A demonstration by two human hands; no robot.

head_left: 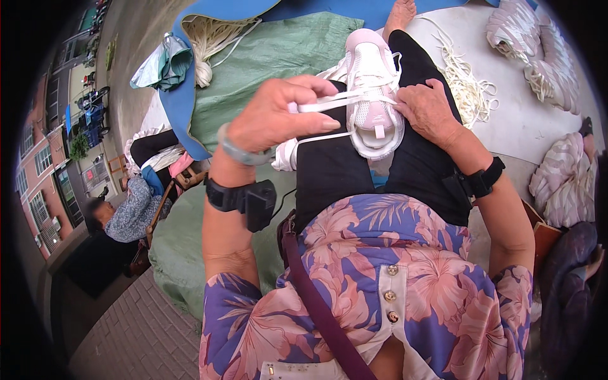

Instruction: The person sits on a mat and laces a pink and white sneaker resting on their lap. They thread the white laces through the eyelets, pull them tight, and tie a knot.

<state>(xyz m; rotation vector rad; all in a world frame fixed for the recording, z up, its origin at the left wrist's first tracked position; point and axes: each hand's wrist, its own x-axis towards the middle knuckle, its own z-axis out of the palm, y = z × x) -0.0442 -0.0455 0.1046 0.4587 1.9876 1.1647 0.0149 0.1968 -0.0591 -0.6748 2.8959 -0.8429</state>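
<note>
A white and pink sneaker (373,63) rests between my thighs, its toe pointing away from me and its heel toward my body. White laces cross its upper. On the left, my left hand (278,111) is closed on a flat white shoelace (320,104), drawn taut sideways from the shoe. My right hand (430,111) presses at the shoe's right side by the eyelets, its thumb and fingers pinched on the lace there. Part of another white shoe (286,154) shows beside my left thigh.
Loose white laces (465,85) lie heaped to the right, with another bundle (212,41) at the upper left. Bunched pink-white shoes (538,47) sit at the far right. Green sheeting (278,60) spreads on the left. Another person (133,209) sits farther left.
</note>
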